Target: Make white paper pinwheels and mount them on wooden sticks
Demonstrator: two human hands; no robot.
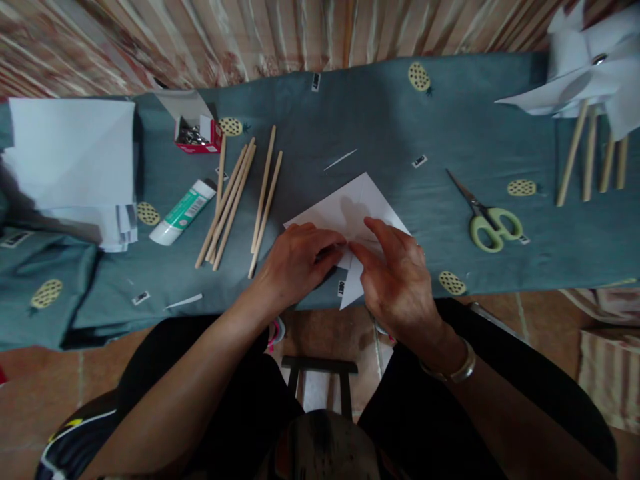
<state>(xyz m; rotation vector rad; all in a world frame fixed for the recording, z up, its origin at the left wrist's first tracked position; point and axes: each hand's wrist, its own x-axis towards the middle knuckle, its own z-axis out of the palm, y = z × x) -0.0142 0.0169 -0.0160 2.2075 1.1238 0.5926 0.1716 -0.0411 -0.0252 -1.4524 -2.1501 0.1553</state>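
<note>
Under left hand [295, 260], right hand [400, 280]: paper [327, 212], partly hidden.
Corner [367, 180] aimed away, flap [353, 283] nearward; fingers [383, 232] bent, cannot tell if gripping.

Person's body from above. Left hand [295, 260], right hand [400, 283] and forearms [215, 367] bare; smooth, pale metallic bangle [465, 367] encircling the right wrist. Trousers [225, 393] plain black over both thighs. Footwear [278, 331] mostly hidden, pale with pink accents.
</note>
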